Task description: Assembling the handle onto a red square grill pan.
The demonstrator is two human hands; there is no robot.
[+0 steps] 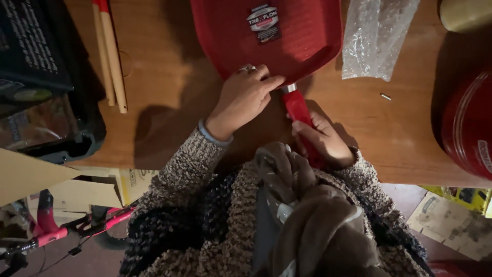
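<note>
head view: red square pan (266,38) lying on wooden desk (169,87), label sticker on it. left hand (245,97) resting on pan's near edge where handle joins, fingers (271,82) curled, pressing there, ring showing. right hand (324,138) wrapping red handle (298,109), fingers closed around it. bubble wrap (374,36) lying just right of pan, wooden sticks (110,56) well left.

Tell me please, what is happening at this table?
A person works on a red pan lying on a wooden table. The left hand presses at the joint where the pan meets its red handle. The right hand grips the handle. A plastic bag and a small screw lie nearby.
</note>
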